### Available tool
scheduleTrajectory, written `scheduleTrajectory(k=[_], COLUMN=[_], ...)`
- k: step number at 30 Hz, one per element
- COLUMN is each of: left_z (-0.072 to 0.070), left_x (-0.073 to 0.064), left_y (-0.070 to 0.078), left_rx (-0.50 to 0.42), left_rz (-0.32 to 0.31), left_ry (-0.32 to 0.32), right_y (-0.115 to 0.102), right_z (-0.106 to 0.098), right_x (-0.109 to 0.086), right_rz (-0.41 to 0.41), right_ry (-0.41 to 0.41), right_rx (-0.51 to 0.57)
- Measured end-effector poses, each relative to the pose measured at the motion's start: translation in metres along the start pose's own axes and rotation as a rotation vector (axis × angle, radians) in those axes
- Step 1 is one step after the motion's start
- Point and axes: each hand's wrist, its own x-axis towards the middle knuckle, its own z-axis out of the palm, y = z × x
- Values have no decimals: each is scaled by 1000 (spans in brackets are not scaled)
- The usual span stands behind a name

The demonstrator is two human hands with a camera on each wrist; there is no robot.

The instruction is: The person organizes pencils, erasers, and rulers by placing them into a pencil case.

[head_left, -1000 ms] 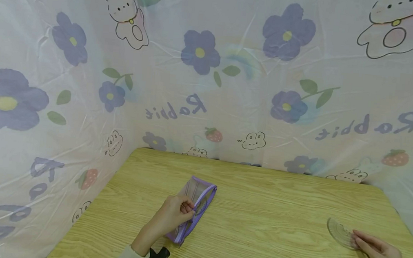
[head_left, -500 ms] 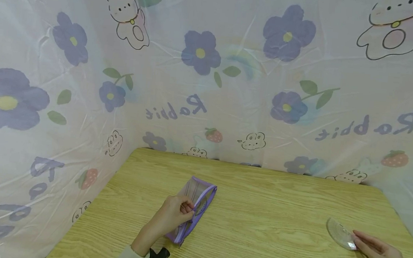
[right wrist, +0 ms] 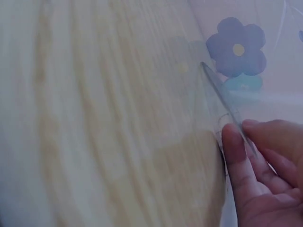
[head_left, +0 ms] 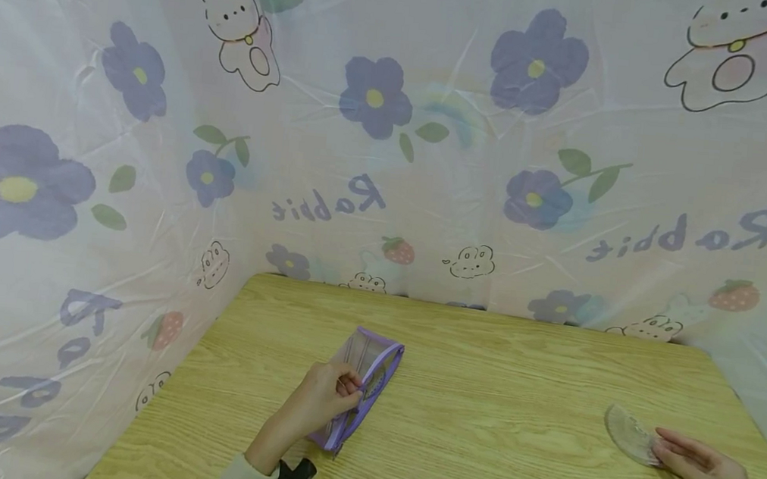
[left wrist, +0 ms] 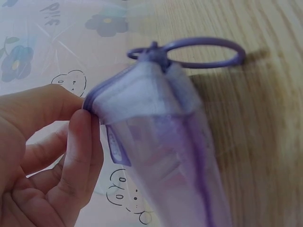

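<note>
On the left half of the table, a see-through pencil case (head_left: 353,347) with purple zip edging stands on its side. My left hand (head_left: 327,393) pinches the case's upper zip edge between thumb and fingertips. In the left wrist view the pencil case (left wrist: 161,142) hangs beside the left hand (left wrist: 52,151), with a purple ring (left wrist: 206,52) at its end. Far to the right, my right hand (head_left: 712,470) pinches a clear half-round protractor (head_left: 628,434) by one end. Seen nearly edge-on in the right wrist view, the protractor (right wrist: 220,94) is between thumb and fingers of the right hand (right wrist: 265,175).
The wood-grain table (head_left: 501,387) reaches back to a pale curtain (head_left: 452,154) printed with flowers and rabbits, which also hangs along the left and right sides. A black strap mount (head_left: 296,477) sits at the left wrist, close over the table.
The protractor has tilted slightly in the right hand, and the bright glare on it half a second ago is gone. The left hand and the pencil case stay where they were.
</note>
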Motion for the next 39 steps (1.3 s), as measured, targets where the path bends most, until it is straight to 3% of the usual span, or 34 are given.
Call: scheduleTrajectory(k=[16,33,39], left_z=[-1,-3,-1], left_x=[1,1,-1], left_y=[-1,-1,-2], left_rx=[-2,5,2], left_rz=[3,7,20], left_ry=[3,6,4], right_y=[-3,6,6], right_z=[0,-3,-4], right_x=[2,3,0], right_rz=[77,67,25], right_ry=[-10,-29,-67], right_rx=[-78,-42,-19])
